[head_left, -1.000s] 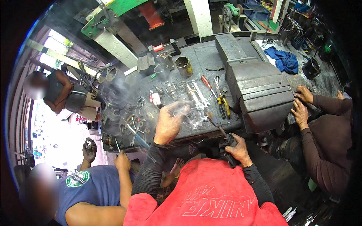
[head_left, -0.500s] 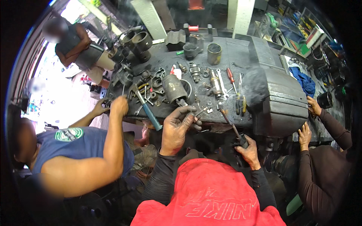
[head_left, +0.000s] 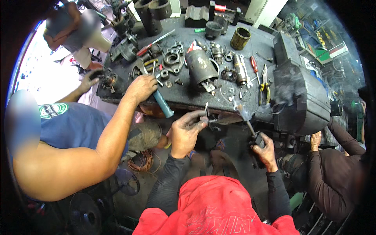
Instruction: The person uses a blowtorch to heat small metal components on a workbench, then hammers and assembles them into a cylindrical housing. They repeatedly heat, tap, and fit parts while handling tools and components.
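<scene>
My left hand (head_left: pixel 187 131) is closed, with a short, thin pale stick (head_left: pixel 206 106) pinched upright between thumb and fingers, just off the bench's front edge. Wrapped around the black handle of a soldering iron (head_left: pixel 251 127) is my right hand (head_left: pixel 265 152). Smoke rises about the iron's tip and blurs it near the bench edge. Beyond my hands lies a grey metal cylinder housing (head_left: pixel 201 67), and to its right an armature-like shaft (head_left: pixel 240 68). Pliers with yellow and black handles (head_left: pixel 264 86) and a red-handled screwdriver (head_left: pixel 255 68) lie farther right.
A co-worker's hand (head_left: pixel 141 88) reaches over a blue-handled hammer (head_left: pixel 162 103) at left; their other hand holds a small motor part (head_left: pixel 110 80). A large dark vise-like block (head_left: pixel 301 100) bounds the right. Another person's hand (head_left: pixel 315 140) is beyond it. Metal cups (head_left: pixel 240 38) stand behind.
My view has shifted, and both hands sit slightly lower. The left co-worker's hand has moved right over the hammer. A red screwdriver now lies behind it on the bench.
</scene>
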Demonstrator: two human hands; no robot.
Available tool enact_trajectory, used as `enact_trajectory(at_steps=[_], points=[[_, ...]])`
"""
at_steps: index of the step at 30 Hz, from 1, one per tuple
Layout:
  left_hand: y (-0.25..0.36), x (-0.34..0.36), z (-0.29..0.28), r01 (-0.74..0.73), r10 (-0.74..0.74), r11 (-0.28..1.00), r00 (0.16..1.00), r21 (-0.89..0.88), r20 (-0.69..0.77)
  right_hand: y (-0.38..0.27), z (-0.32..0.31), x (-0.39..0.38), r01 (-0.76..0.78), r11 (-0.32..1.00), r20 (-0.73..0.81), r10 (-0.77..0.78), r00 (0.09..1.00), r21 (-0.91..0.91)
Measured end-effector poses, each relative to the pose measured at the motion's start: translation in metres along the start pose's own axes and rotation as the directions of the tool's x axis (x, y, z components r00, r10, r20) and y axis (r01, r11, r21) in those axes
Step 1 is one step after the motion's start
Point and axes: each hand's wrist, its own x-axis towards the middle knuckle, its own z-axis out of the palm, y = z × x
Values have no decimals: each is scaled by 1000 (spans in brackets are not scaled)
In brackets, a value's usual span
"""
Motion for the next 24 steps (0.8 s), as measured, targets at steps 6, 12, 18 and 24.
enact_trajectory(at_steps=[6, 12, 18, 24], points=[[-26, 30, 6, -156, 166, 977, 985, 146, -57, -18, -20, 21, 65, 941, -123, -112, 986, -333], [-50, 47, 20, -308, 372, 892, 916, 331, -149, -38, -26, 60, 84, 918, -71, -120, 990, -387], [-58, 61, 26, -400, 482, 846, 857, 352, -185, -64, -26, 79, 78, 922, -11, -89, 996, -378], [-59, 64, 30, -404, 496, 840, 841, 362, -214, -65, -30, 92, 115, 895, -38, -145, 989, -430]])
